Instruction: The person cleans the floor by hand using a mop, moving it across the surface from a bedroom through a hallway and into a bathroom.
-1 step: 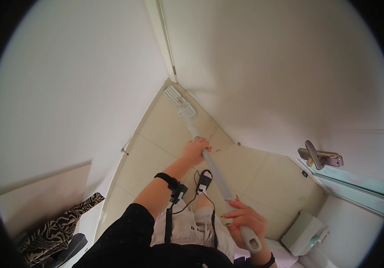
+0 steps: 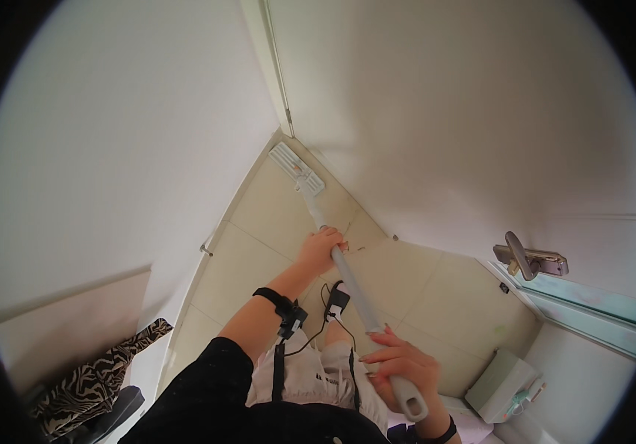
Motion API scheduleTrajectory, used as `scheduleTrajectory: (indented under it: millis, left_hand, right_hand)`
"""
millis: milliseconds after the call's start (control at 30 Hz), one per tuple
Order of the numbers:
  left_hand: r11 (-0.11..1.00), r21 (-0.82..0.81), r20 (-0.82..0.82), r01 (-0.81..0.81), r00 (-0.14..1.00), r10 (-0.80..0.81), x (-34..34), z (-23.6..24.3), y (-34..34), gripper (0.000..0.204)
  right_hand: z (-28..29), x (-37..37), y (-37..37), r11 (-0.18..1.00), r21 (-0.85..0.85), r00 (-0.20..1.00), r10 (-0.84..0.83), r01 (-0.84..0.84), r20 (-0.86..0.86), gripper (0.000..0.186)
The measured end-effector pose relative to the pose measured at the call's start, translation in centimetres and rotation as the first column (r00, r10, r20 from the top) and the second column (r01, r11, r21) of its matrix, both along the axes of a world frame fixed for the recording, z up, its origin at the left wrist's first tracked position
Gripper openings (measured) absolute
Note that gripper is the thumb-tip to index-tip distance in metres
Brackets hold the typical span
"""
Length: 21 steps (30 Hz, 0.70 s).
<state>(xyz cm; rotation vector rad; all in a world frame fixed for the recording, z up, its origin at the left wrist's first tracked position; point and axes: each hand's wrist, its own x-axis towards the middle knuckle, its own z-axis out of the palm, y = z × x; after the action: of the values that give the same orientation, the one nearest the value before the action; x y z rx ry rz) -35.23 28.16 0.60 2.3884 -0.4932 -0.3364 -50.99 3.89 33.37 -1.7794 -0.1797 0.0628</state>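
Note:
A flat mop head (image 2: 295,166) lies on the tiled floor (image 2: 258,222) in the narrow corner between a white wall and a door. Its grey pole (image 2: 358,288) runs diagonally down toward me. My left hand (image 2: 321,248) is closed round the upper part of the pole, nearer the head. My right hand (image 2: 403,370) grips the pole close to its end, where a hanging loop shows. A black device with cables is strapped to my left forearm, and one sandalled foot shows below the pole.
The door (image 2: 466,111) with a metal handle (image 2: 525,255) stands at my right. The wall (image 2: 110,148) bounds the left, with zebra-print fabric (image 2: 88,377) lower down. A pale box-like unit (image 2: 499,385) sits at lower right, beside a glass-panelled strip.
My hands and the pole have shifted very slightly to the left. The mop head is nearly in the same place, and both grips are unchanged.

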Motion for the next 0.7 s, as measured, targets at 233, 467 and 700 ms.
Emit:
scheduleTrajectory:
  millis: [233, 467, 700]
  left_hand:
    - [0.962, -0.129, -0.009, -0.239, 0.971, 0.239, -4.6, 0.0, 0.7, 0.025]
    - [0.912, -0.304, 0.027, -0.277, 0.954, 0.299, -13.8, 0.8, 1.5, 0.031]
    - [0.93, -0.292, 0.009, -0.222, 0.972, 0.235, -10.7, 5.9, -1.3, 0.03]
  right_hand:
    - [2.1, 1.5, -0.4, 0.915, -0.103, 0.92, 0.392, -0.391, -0.007, 0.02]
    - [5.0, -0.1, -3.0, 0.671, -0.057, 0.672, 0.73, -0.739, -0.123, 0.022]
    - [7.6, 1.4, -4.7, 0.884, 0.133, 0.888, 0.457, -0.447, -0.049, 0.023]
